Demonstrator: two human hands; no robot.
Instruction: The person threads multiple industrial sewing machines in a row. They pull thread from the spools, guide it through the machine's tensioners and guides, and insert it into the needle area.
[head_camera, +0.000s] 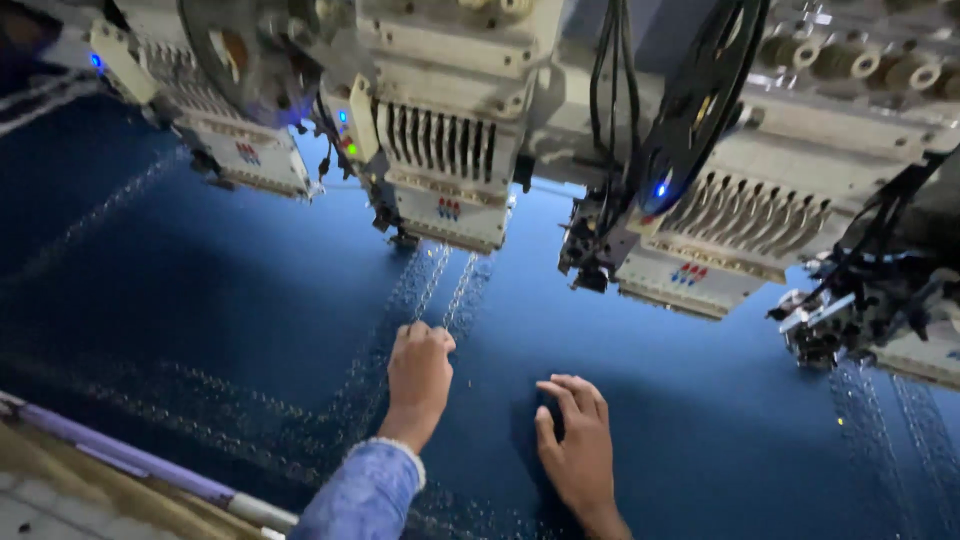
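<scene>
1. A wide sheet of dark blue fabric is stretched flat beneath a row of cream-coloured embroidery machine heads; the tops of the heads are cut off by the upper edge of the view.
2. The left hand rests on the fabric with its fingers curled under into a loose fist. Whether it pinches anything is hidden by the knuckles.
3. A light blue sleeve covers the left forearm, which runs out of the bottom edge.
4. The right hand lies palm down on the fabric just beside the left, fingers open and slightly bent, holding nothing. Its wrist is cut off at the bottom.
5. Rows of small glittering sequins run from the nearest machine head towards the left hand; single sequins are too small to make out.
6. A pale purple frame bar edges the fabric at lower left.
</scene>
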